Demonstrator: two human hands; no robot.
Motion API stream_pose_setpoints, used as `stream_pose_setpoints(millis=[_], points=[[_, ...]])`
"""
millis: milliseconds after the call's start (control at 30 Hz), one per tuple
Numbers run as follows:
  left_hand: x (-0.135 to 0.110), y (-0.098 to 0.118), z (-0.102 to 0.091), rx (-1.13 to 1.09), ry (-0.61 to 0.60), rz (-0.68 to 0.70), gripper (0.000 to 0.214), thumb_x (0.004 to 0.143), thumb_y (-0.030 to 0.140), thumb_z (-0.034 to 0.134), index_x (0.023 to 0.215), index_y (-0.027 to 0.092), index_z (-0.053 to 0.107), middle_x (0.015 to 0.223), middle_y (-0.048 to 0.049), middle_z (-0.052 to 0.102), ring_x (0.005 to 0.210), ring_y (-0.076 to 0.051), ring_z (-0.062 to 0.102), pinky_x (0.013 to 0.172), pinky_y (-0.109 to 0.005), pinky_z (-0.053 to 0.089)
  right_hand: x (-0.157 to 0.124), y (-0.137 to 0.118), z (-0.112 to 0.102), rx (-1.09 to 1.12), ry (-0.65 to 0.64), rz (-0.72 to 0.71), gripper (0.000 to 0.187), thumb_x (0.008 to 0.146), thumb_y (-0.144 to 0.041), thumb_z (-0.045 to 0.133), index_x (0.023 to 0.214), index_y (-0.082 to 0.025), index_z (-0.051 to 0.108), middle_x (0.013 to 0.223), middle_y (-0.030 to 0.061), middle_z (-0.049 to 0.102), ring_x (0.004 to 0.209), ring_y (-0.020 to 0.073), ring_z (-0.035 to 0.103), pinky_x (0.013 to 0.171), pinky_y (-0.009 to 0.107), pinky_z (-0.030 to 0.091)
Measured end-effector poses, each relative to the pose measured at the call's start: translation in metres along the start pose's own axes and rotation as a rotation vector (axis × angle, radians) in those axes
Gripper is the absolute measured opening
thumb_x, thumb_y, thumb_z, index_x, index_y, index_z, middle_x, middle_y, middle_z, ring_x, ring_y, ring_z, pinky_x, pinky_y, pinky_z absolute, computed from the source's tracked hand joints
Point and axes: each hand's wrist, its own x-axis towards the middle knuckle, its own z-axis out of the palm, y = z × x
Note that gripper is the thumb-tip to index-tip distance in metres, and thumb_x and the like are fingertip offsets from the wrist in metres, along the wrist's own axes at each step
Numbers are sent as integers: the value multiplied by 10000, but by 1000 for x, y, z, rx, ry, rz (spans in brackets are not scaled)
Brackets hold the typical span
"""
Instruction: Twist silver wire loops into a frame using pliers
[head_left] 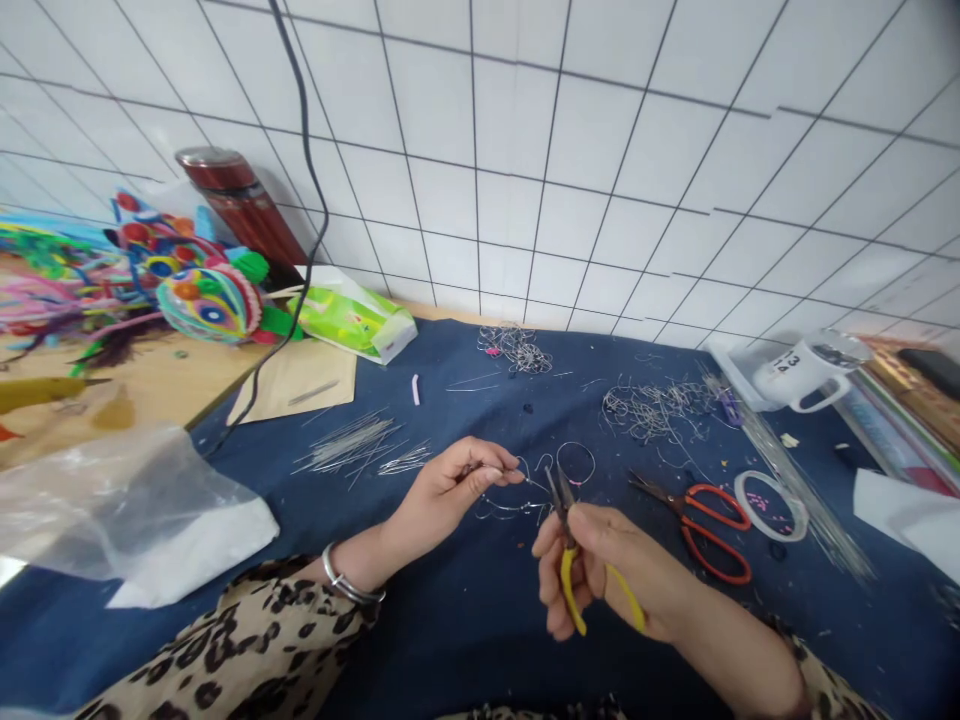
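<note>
Fingers wrapped round yellow-handled pliers [571,580], my right hand [600,570] holds them with the jaws pointing up and away. My left hand [465,480] is pinched on a thin wire [534,484], whose free part runs toward the plier jaws; whether the jaws touch it I cannot tell. Bent pieces of wire [517,508] lie on the cloth beneath both hands. A wire ring [575,463] rests just beyond the pliers. To the right of my right hand are red-handled scissors [705,520].
Straight wires [352,443] lie left of my left hand. Tangled wire [652,408] sits at the back right, near a white mug [806,370]. A round dish [771,505] holds pink bits. A black cable [306,150] hangs at left, by a red thermos [240,205].
</note>
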Motion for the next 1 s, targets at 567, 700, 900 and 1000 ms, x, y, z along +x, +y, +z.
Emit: stream_pose_setpoints(millis=[567, 700, 900, 1000], points=[[64, 89, 12, 86, 249, 364, 53, 826, 195, 570, 830, 144, 558, 982, -68, 605, 840, -180, 646, 800, -336, 519, 20, -57, 30, -24, -69, -286, 462, 871, -545, 358, 954, -129, 538, 676, 40, 611, 549, 136, 624, 519, 273, 500], [86, 84, 12, 12, 208, 388, 18, 840, 182, 548, 845, 164, 549, 986, -48, 589, 878, -190, 635, 818, -367, 515, 39, -67, 21, -17, -71, -304, 494, 865, -574, 334, 1003, -138, 523, 674, 44, 618, 562, 142, 629, 542, 303, 514], [93, 68, 3, -52, 147, 342, 28, 850, 175, 536, 831, 161, 552, 993, -53, 581, 876, -187, 633, 830, -355, 497, 52, -67, 13, -120, 3, -364, 494, 842, -575, 396, 883, -113, 564, 603, 35, 592, 469, 105, 584, 426, 185, 437], [93, 66, 0, -129, 130, 334, 20, 853, 162, 531, 844, 165, 549, 987, -42, 582, 858, -175, 635, 823, -342, 491, 50, -68, 10, -147, 27, -352, 468, 852, -554, 398, 845, -117, 565, 566, 14, 569, 438, 87, 557, 406, 164, 410]])
